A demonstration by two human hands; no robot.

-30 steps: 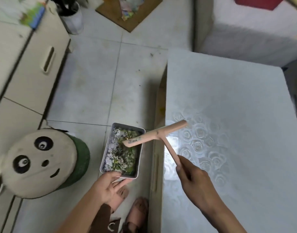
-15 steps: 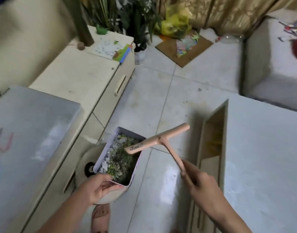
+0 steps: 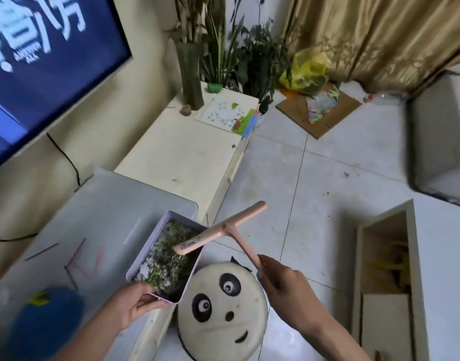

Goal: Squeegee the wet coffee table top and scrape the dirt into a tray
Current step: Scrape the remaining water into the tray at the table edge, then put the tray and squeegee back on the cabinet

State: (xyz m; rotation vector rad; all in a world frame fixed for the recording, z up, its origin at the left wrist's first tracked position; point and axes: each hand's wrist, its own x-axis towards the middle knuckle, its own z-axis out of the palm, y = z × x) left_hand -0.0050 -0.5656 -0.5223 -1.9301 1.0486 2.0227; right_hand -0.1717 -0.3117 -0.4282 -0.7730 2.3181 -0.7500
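My left hand [image 3: 135, 300] grips the near corner of a rectangular metal tray [image 3: 156, 238], held tilted in the air over the edge of a white-topped side table [image 3: 106, 204]. The tray holds green and grey wet scraps. My right hand [image 3: 288, 285] holds the handle of a pink T-shaped squeegee [image 3: 223, 230]; its blade end hangs over the tray's right rim. The coffee table [image 3: 442, 256], with its pale top, lies at the right edge, apart from both hands.
A round panda-face stool [image 3: 221, 308] stands on the tiled floor below the tray. A blue object [image 3: 49, 321] and thin sticks lie on the side table. A cream TV cabinet [image 3: 187, 152], a screen [image 3: 41, 61], plants [image 3: 223, 56] and cardboard [image 3: 320, 110] are behind.
The view has swung left and up, away from the coffee table top. Both hands have carried the tray and squeegee leftward over the stool and the side table's edge.
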